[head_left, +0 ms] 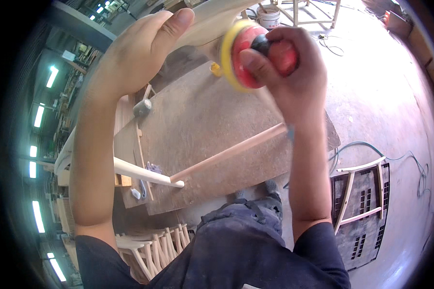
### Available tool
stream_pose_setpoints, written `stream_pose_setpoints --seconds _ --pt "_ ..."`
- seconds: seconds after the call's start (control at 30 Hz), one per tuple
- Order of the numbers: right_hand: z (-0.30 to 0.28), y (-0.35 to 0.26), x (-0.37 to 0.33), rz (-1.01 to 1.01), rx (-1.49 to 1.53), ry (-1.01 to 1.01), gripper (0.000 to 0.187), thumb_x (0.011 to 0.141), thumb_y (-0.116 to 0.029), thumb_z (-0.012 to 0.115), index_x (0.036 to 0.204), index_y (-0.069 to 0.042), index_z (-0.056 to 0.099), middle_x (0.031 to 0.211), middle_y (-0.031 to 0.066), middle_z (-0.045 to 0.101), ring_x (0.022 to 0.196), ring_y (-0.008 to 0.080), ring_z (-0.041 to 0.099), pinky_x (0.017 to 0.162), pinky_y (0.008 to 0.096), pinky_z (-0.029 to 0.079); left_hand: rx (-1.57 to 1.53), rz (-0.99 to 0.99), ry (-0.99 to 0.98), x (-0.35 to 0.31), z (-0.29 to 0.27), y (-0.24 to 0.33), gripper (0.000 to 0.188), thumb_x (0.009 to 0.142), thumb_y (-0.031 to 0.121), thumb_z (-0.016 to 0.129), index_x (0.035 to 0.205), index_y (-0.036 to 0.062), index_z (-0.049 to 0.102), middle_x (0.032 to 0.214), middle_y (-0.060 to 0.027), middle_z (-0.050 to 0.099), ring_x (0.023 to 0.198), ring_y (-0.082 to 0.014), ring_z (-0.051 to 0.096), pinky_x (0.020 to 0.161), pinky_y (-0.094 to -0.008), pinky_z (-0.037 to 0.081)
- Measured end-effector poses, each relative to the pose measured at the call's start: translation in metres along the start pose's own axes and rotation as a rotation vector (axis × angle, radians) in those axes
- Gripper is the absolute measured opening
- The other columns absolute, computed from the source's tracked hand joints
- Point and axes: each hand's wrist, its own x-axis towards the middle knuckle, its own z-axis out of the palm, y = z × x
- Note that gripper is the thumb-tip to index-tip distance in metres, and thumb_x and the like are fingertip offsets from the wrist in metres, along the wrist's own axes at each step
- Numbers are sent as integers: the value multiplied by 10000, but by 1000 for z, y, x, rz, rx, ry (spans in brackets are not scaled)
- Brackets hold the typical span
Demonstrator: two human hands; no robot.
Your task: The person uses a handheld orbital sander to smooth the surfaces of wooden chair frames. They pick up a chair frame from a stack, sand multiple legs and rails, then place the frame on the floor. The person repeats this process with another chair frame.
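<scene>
My right hand (294, 72) is wrapped round a red air sander (243, 45) with a black middle and a round yellow pad, blurred at its edge. The sander is tilted, its pad facing left toward a pale, smooth wooden furniture part (210, 21) at the top. Whether pad and wood touch cannot be made out. My left hand (142, 53) lies over the left portion of that wood, thumb stretched out; its other fingers are hidden. Below it a pale rounded leg (149, 173) juts out to the right, with a thinner wooden bar (226, 151) running up to the right.
Under the work is a brown board (212, 115), with a mallet (142, 108) and a yellow cup (216, 69). A bucket (268, 17) stands beyond. Several wooden parts (164, 248) are stacked lower left. At right, a wooden frame (359, 192) lies on a black pallet (366, 241) beside a hose (361, 143).
</scene>
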Motion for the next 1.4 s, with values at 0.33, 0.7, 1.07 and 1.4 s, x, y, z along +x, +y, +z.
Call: stream_pose_setpoints --seconds 0.33,0.7,1.07,1.4 --pt "67 -51 -49 -309 -520 297 385 740 -303 925 1034 -192 703 1105 41 632 860 238 705 657 368 583 -125 153 20 19 13 -26 797 1076 653 375 1297 -59 657 1220 -280 689 1188 -380 652 1046 -421 450" --pt "107 -57 -52 -604 -967 -17 191 780 -222 715 966 -231 673 1078 -20 608 855 191 624 716 311 565 21 51 -151 28 -3 -9 742 1093 554 298 1227 -58 695 1286 -343 638 1287 -452 598 1125 -490 437" --pt "70 -51 -32 -739 -966 -90 237 822 -218 718 1046 -294 714 1150 -24 606 992 203 668 734 364 610 -179 182 -91 65 36 -80 759 1081 630 373 1196 -45 700 1152 -269 722 1133 -395 682 999 -457 478" --pt "1 28 28 72 -3 -216 559 737 -325 942 1203 -143 693 1086 127 714 950 279 715 881 422 596 -12 1 18 18 -2 -2 611 1109 471 373 1161 -46 694 1249 -318 667 1238 -442 622 1074 -487 475"
